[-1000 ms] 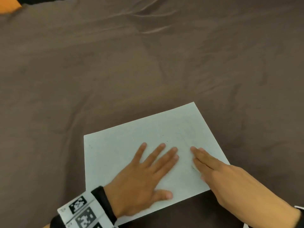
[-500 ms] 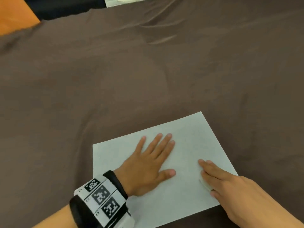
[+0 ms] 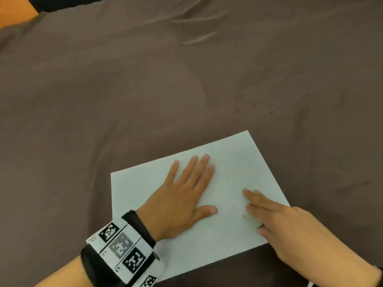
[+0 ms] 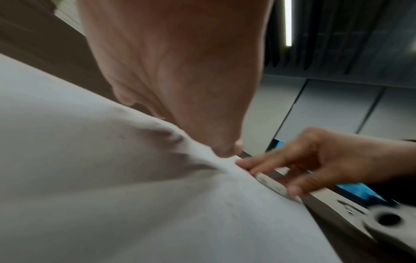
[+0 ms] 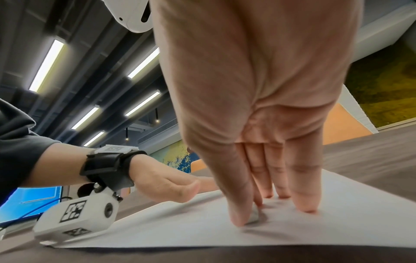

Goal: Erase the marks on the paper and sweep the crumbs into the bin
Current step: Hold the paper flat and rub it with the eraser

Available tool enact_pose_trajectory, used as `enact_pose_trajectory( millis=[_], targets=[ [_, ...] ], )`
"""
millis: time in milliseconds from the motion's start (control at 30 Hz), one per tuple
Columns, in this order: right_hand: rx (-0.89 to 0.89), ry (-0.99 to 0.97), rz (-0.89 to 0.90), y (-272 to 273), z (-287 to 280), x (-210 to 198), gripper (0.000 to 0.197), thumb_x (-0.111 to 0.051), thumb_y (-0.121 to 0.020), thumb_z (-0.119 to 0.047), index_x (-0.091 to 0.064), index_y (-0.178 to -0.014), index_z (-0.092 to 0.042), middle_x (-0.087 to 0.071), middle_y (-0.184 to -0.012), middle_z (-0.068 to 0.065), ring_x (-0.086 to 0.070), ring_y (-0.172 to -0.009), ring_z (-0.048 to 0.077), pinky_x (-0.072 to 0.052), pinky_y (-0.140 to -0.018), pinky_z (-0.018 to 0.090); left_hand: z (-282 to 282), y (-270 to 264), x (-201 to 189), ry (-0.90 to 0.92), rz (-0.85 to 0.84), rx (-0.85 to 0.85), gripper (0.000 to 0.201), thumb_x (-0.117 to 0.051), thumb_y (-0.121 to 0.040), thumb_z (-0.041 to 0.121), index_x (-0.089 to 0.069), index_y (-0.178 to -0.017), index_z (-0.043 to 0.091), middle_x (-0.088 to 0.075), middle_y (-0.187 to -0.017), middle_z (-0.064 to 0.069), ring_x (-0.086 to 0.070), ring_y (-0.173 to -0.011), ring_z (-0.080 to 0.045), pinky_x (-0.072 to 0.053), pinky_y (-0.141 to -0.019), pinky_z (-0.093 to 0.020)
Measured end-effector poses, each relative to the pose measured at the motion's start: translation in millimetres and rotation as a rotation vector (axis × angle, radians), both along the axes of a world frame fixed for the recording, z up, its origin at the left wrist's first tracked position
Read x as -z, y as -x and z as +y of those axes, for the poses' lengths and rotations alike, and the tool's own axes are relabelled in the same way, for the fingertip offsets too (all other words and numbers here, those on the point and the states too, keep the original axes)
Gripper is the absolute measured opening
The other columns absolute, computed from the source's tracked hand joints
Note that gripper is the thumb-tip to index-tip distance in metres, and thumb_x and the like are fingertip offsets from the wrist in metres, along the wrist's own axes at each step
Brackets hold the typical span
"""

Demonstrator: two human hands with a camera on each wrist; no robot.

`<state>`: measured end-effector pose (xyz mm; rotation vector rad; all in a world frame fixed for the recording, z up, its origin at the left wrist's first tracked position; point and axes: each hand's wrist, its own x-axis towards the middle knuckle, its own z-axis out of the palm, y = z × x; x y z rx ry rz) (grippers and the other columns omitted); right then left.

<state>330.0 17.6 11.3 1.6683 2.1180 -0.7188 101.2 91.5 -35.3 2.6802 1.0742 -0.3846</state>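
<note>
Surface: desk [image 3: 145, 90] w/ creased brown cloth; ceiling strip lights in wrist views.
Item 1: paper [image 3: 145, 195], flat, near front edge of desk.
Item 2: left hand [image 3: 182, 197], fingers straight, palm down on paper, holding nothing.
Item 3: right hand [image 3: 290, 228], fingers pinching white eraser [image 3: 251, 221] against paper's right part.
Progress: erasing stage; marks too faint to tell, prob. mostly gone. Crumbs not swept; bin not in view.
Obstructions: none seen.
</note>
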Motion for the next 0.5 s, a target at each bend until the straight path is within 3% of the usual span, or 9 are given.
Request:
enact_pose_trajectory(
  millis=[67, 133, 233, 300, 367, 433, 500],
  targets=[
    [-0.004, -0.011, 0.003, -0.4, -0.5, -0.1, 0.050, -0.036, -0.101, -0.027, -0.019, -0.147, -0.039, 0.019, -0.154, -0.027, -0.045, -0.130, 0.006, -0.043, -0.099, 0.025, -14.1, -12.0, -2.1, 0.055, -0.046, 0.210, 0.072, -0.015, -0.100, 0.064, 0.013, -0.155, 0.027, 0.026, -0.160, 0.004, 0.027, -0.146, -0.019, 0.014, -0.116, -0.056],
    [-0.002, -0.022, 0.005, -0.8, -1.4, -1.1, 0.050, -0.037, -0.101, -0.028, -0.020, -0.147, -0.039, 0.019, -0.154, -0.027, -0.047, -0.128, 0.007, -0.044, -0.098, 0.026, -17.6, -11.5, -1.5, 0.098, -0.022, 0.228, 0.068, -0.013, -0.100, 0.061, 0.018, -0.153, 0.031, 0.031, -0.158, 0.009, 0.033, -0.143, -0.015, 0.018, -0.116, -0.052],
    [-0.002, -0.028, 0.016, -0.8, -2.8, -1.0, 0.048, -0.039, -0.101, -0.028, -0.025, -0.145, -0.038, 0.018, -0.154, -0.028, -0.052, -0.123, 0.007, -0.047, -0.094, 0.025, -3.4, 5.0, -0.6, 0.055, 0.081, -0.034, 0.077, 0.008, -0.088, 0.068, 0.024, -0.151, 0.026, 0.035, -0.156, 0.006, 0.032, -0.143, -0.016, 0.007, -0.119, -0.051],
    [-0.007, -0.027, 0.012, -1.1, -3.4, 0.0, 0.048, -0.039, -0.101, -0.029, -0.024, -0.145, -0.037, 0.017, -0.155, -0.026, -0.050, -0.125, 0.007, -0.047, -0.096, 0.025, 3.8, 9.3, -4.3, 0.016, 0.097, -0.173, 0.087, 0.012, -0.084, 0.071, 0.017, -0.153, 0.018, 0.028, -0.159, -0.003, 0.023, -0.147, -0.023, -0.003, -0.120, -0.053],
    [-0.018, -0.041, 0.021, -1.1, -2.6, -0.2, 0.048, -0.039, -0.101, -0.030, -0.024, -0.146, -0.036, 0.017, -0.155, -0.025, -0.045, -0.130, 0.006, -0.045, -0.099, 0.026, -0.6, 0.5, -8.2, -0.015, 0.044, -0.038, 0.084, 0.002, -0.091, 0.070, 0.006, -0.156, 0.017, 0.017, -0.162, -0.006, 0.014, -0.149, -0.027, -0.004, -0.119, -0.056],
    [-0.025, -0.051, 0.028, -1.7, -2.5, -0.7, 0.049, -0.040, -0.101, -0.032, -0.023, -0.147, -0.036, 0.015, -0.156, -0.024, -0.038, -0.135, 0.004, -0.043, -0.102, 0.026, -10.7, -9.6, -4.5, 0.036, -0.016, 0.190, 0.074, -0.006, -0.095, 0.067, 0.011, -0.155, 0.027, 0.024, -0.161, 0.002, 0.023, -0.147, -0.021, 0.010, -0.119, -0.051],
    [-0.026, -0.046, 0.031, -1.9, -2.9, -1.0, 0.049, -0.041, -0.100, -0.033, -0.024, -0.147, -0.036, 0.013, -0.156, -0.023, -0.041, -0.133, 0.004, -0.043, -0.102, 0.025, -13.5, -11.3, -3.9, 0.117, 0.006, 0.198, 0.072, -0.004, -0.095, 0.065, 0.020, -0.152, 0.030, 0.033, -0.157, 0.008, 0.034, -0.143, -0.015, 0.017, -0.118, -0.047]
  ],
)
